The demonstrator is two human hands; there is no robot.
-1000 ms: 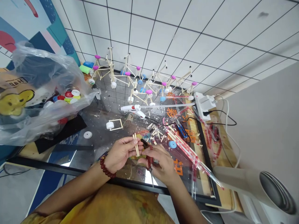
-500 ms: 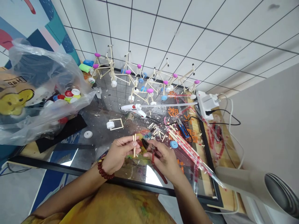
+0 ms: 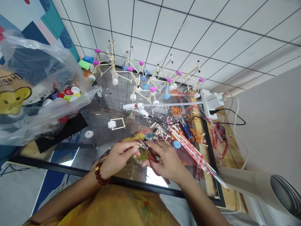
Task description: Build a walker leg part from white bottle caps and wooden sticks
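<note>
My left hand (image 3: 121,155), with a dark red bead bracelet at the wrist, pinches short pale wooden sticks (image 3: 137,146) between thumb and fingers. Wrapped round a pair of red-handled cutting pliers (image 3: 153,164) is my right hand (image 3: 168,158). The pliers' jaws are at the tips of the sticks, close to my left fingertips; whether they touch the wood I cannot tell. Beyond my left hand lies a small wooden frame (image 3: 124,123) with a white wheel (image 3: 112,125) at one end. A blue wheel (image 3: 176,144) lies just beyond my right hand.
A white glue gun (image 3: 135,107) lies mid-table, near cut stick scraps (image 3: 161,131). Wrapped sticks (image 3: 188,146) and blue-handled snips (image 3: 185,128) lie to the right. Several stick models (image 3: 138,89) line the back. A plastic bag (image 3: 47,62) stands left, a power strip (image 3: 209,103) right.
The sticks have turned from upright to slanting in my left hand. My right hand has brought the pliers left, with the jaws now at the sticks' ends. The view has shifted slightly.
</note>
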